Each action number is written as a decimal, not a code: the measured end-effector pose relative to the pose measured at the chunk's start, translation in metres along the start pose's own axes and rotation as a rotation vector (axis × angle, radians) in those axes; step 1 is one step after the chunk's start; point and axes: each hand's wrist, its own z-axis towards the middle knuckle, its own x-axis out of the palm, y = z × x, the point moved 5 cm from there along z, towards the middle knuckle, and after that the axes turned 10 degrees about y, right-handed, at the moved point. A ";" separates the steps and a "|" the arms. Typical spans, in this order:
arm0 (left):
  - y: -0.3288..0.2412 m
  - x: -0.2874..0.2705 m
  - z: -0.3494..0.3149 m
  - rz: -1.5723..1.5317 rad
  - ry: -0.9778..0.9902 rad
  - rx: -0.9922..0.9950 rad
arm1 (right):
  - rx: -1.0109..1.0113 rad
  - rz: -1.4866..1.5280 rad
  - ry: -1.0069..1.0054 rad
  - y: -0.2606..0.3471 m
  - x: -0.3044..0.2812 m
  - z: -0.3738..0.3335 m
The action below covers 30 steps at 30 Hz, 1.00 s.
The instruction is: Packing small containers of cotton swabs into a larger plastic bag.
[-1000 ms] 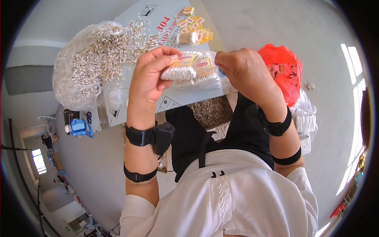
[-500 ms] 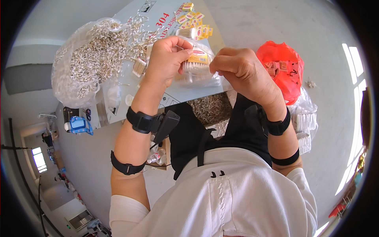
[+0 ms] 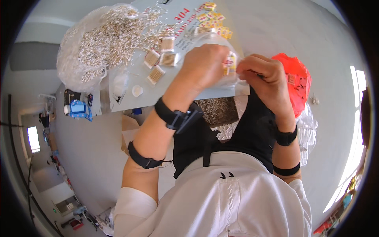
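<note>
A clear plastic bag [image 3: 227,84] lies between my hands at the table's near right edge. A yellow, white and red label [image 3: 230,65] shows in it, beside my left knuckles. My left hand [image 3: 208,65] is closed on the bag's left side, its fingertips mostly hidden behind the back of the hand. At the other side my right hand [image 3: 265,77] pinches the bag's edge, fingers curled together. Several small bundles of cotton swabs [image 3: 169,59] lie left of my left hand. Another swab bundle [image 3: 205,31] sits beyond the bag, near small yellow cards [image 3: 212,19].
A large clear sack of loose cotton swabs [image 3: 106,43] spills onto the table [image 3: 130,100] at the left. A white cap [image 3: 137,91] lies near its front edge. Below stands a box of swabs [image 3: 217,111]. At right is a red bag [image 3: 298,79] holding bundles.
Both hands have moved right, with the bag between them. My left hand has turned so its back covers more of the bag. The swab bundles at left now show fully.
</note>
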 end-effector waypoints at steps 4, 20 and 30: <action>0.003 -0.023 -0.022 -0.076 -0.460 0.182 | 0.099 0.051 -0.008 -0.005 -0.002 -0.007; 0.246 0.076 -0.095 0.471 -0.256 -0.649 | 0.042 -0.189 -0.018 0.013 -0.001 0.003; 0.212 0.045 -0.124 -1.093 -0.540 -0.639 | 0.120 -0.199 -0.040 0.015 -0.001 -0.003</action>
